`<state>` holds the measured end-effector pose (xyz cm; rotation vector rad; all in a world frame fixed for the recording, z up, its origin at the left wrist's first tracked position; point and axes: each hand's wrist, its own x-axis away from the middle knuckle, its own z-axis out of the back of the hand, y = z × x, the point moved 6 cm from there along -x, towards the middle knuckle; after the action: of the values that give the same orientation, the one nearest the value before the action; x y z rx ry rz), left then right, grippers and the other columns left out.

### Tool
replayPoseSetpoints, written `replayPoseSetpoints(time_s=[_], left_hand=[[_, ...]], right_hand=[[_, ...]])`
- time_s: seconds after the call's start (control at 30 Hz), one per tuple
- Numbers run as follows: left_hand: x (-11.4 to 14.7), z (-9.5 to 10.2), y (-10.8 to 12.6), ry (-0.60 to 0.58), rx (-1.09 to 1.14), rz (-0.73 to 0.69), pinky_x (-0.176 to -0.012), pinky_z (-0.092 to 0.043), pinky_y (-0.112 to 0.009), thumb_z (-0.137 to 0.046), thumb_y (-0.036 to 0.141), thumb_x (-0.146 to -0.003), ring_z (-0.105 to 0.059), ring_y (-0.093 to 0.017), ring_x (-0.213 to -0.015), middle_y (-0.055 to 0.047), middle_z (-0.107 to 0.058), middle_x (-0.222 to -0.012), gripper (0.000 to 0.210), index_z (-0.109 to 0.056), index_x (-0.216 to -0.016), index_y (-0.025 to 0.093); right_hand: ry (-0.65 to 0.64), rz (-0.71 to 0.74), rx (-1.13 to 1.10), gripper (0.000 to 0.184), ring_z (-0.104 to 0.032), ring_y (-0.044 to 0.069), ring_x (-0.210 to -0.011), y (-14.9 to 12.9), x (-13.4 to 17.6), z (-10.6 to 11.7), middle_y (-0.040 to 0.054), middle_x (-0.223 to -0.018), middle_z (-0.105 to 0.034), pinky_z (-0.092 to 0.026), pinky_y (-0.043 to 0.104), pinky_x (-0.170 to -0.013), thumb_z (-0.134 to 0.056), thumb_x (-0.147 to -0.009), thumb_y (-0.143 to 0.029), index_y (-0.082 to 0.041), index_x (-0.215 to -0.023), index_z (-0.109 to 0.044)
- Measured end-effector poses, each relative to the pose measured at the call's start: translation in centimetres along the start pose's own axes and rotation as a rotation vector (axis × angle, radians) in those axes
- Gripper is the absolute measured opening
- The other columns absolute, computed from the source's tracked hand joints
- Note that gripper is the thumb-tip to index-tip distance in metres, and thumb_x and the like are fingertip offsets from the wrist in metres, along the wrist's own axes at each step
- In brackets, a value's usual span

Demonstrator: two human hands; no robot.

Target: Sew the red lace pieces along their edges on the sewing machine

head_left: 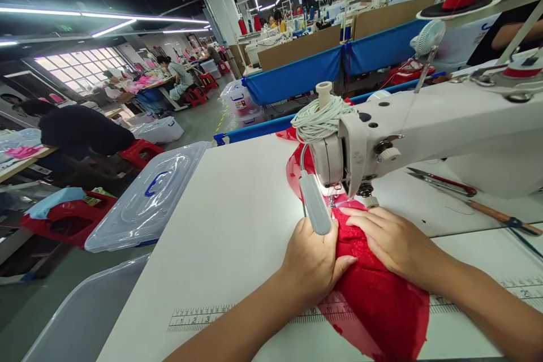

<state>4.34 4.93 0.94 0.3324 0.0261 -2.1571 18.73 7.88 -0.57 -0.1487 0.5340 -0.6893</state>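
Observation:
A piece of red lace fabric [382, 311], partly sheer, runs under the needle area of a white sewing machine [407, 119] and hangs toward the table's front edge. My left hand [311, 257] is closed on the fabric's left edge, its thumb lying over the cloth. Flat on the right side of the cloth rests my right hand [394, 237], fingers stretched toward the presser foot [332, 201]. A grey lamp head [316, 203] on a bent stem partly hides the left fingers. More sheer red cloth [297, 169] lies behind the machine head.
Right of the hands lie scissors [443, 181] and a wooden-handled tool [504, 216]. A ruler strip [195, 317] crosses the white table [224, 209]. Pale cord [322, 119] sits coiled on the machine. A lidded clear bin [148, 198] stands left; people work farther back.

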Motion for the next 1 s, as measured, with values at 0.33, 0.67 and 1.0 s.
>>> replayPoseSetpoints(time_s=[0.33,0.67,1.0], left_hand=[[-0.23,-0.51,-0.02,-0.046,-0.015,0.027,-0.087,-0.053,-0.05,-0.031,0.058,-0.103,-0.06,-0.035,-0.106,-0.021,-0.066,-0.113,0.06,-0.06,-0.122,0.009],[-0.36,-0.06,0.03,-0.01,-0.008,0.017,-0.084,-0.054,-0.05,-0.032,0.055,-0.103,-0.061,-0.034,-0.099,-0.023,-0.064,-0.117,0.056,-0.063,-0.111,0.009],[-0.52,0.03,0.05,-0.032,-0.036,0.016,-0.089,-0.052,-0.051,-0.04,0.057,-0.1,-0.059,-0.035,-0.105,-0.025,-0.061,-0.126,0.057,-0.061,-0.118,0.007]], right_hand=[[-0.037,-0.041,-0.003,0.043,-0.064,0.023,-0.099,0.19,-0.38,0.04,0.0083,-0.12,-0.071,-0.057,0.038,-0.081,-0.038,-0.084,-0.005,-0.022,-0.112,-0.065],[-0.002,-0.016,0.01,0.045,-0.063,0.022,-0.097,0.14,-0.39,0.08,0.0084,-0.118,-0.071,-0.057,0.036,-0.079,-0.037,-0.084,-0.004,-0.019,-0.117,-0.064],[-0.051,-0.049,0.024,0.045,-0.062,0.022,-0.093,0.26,-0.67,-0.02,0.0068,-0.115,-0.072,-0.055,0.034,-0.073,-0.037,-0.084,-0.004,-0.019,-0.119,-0.061]])
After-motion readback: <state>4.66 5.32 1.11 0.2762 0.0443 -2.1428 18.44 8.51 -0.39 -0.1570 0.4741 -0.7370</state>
